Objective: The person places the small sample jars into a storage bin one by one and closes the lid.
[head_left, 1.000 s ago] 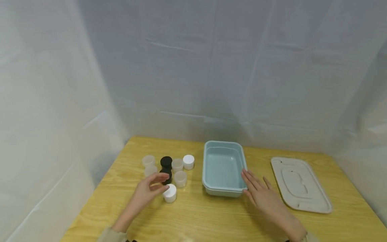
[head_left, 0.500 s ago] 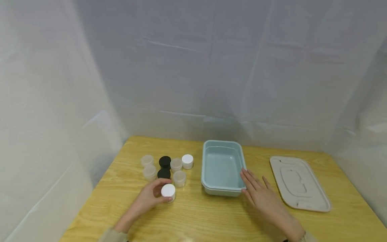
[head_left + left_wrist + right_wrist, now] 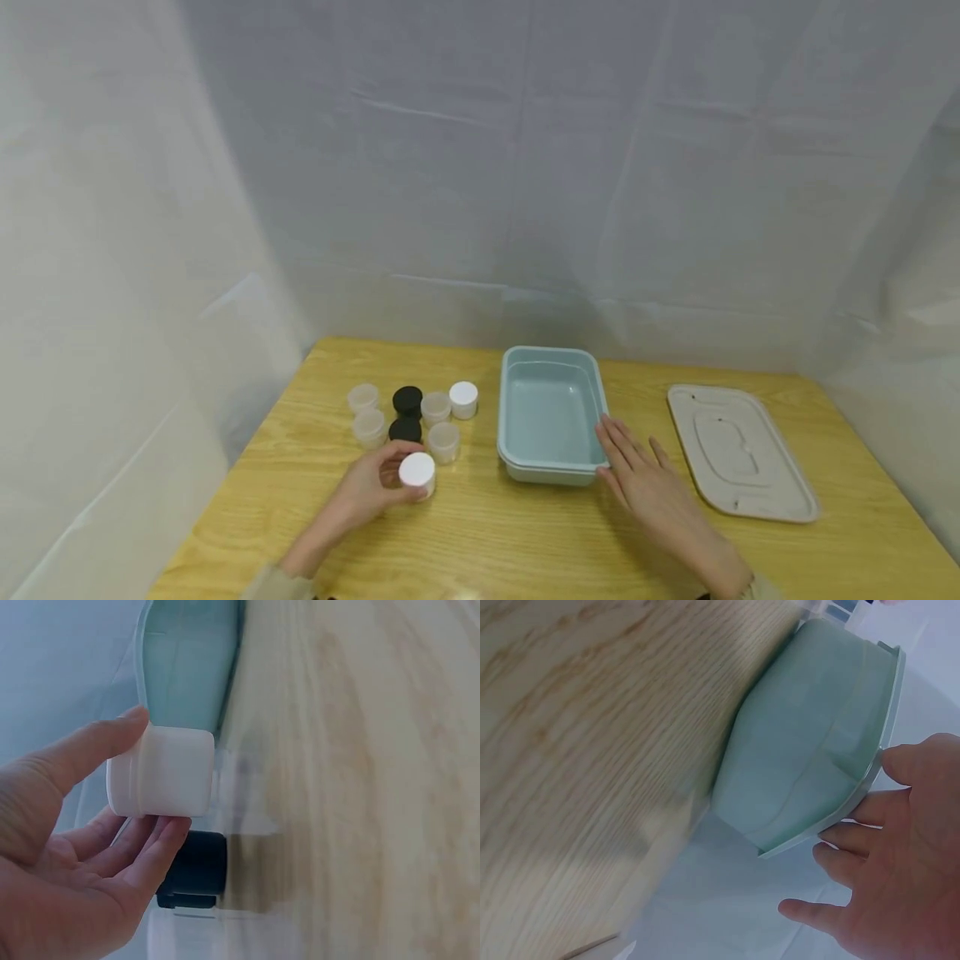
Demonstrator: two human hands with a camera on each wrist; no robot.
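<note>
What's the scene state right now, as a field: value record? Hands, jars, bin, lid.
left hand: grips a white-capped jar between thumb and fingers
right hand: fingers straight, against the near right corner of the bin
bin: pale blue, nothing inside, on the wooden table
other jars: seven beside the bin; two black caps, one white cap, four translucent
lid: beige, flat on the table, right of the bin

- Bin stands mid-worktop.
- Jars cluster left of the bin.
- Lid lies right of the bin.
</note>
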